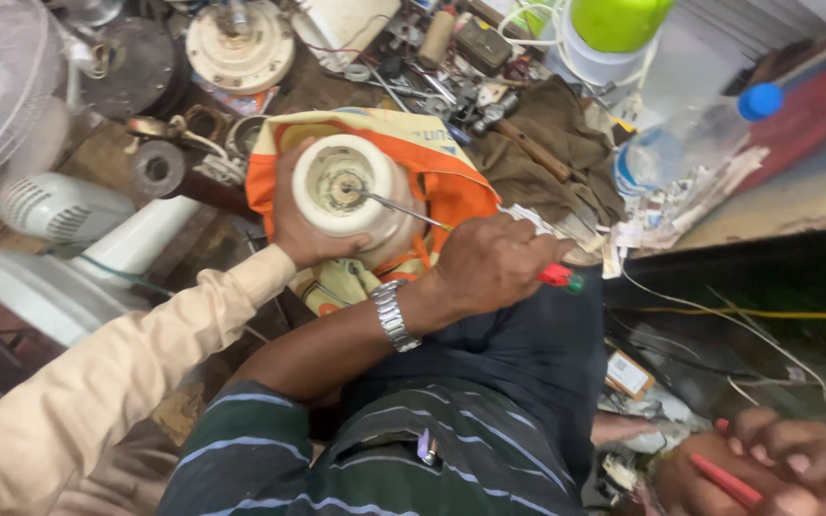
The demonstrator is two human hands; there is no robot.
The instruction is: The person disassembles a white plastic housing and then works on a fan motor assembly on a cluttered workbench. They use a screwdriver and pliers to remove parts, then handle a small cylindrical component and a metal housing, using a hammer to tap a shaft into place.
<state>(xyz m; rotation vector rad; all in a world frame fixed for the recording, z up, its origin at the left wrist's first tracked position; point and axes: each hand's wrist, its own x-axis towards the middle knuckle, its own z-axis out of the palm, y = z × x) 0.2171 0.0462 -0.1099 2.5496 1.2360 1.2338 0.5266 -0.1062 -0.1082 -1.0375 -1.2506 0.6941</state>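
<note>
1. The person's left hand (pixel 489 268), a metal watch (pixel 392 315) on its wrist, sits at mid-frame. Its grip is pressed together around a screwdriver (pixel 403 212), whose red-and-green handle end pokes out at the right of the fist.
2. The screwdriver's long axis runs up and to the left from the hand. Its thin shaft ends at the centre hole of a round cream motor housing (pixel 346 196), and the tip seems to touch there.
3. The housing lies up-left of the grip, resting on an orange and yellow bag (pixel 451 182). Another person's hand (pixel 303 225), in a cream sleeve, cups it from the left and below.
4. The person's right hand does not show clearly. Two hands at the lower right (pixel 757 468) hold a red stick-like tool and look like someone else's.
5. Room is tight. The bench (pixel 317 86) above is crowded with metal parts and tools, white fan parts (pixel 69 239) fill the left, and a clear bottle with a blue cap (pixel 690 139) lies at the upper right. The freest space is along the shaft line, back toward the lap.
</note>
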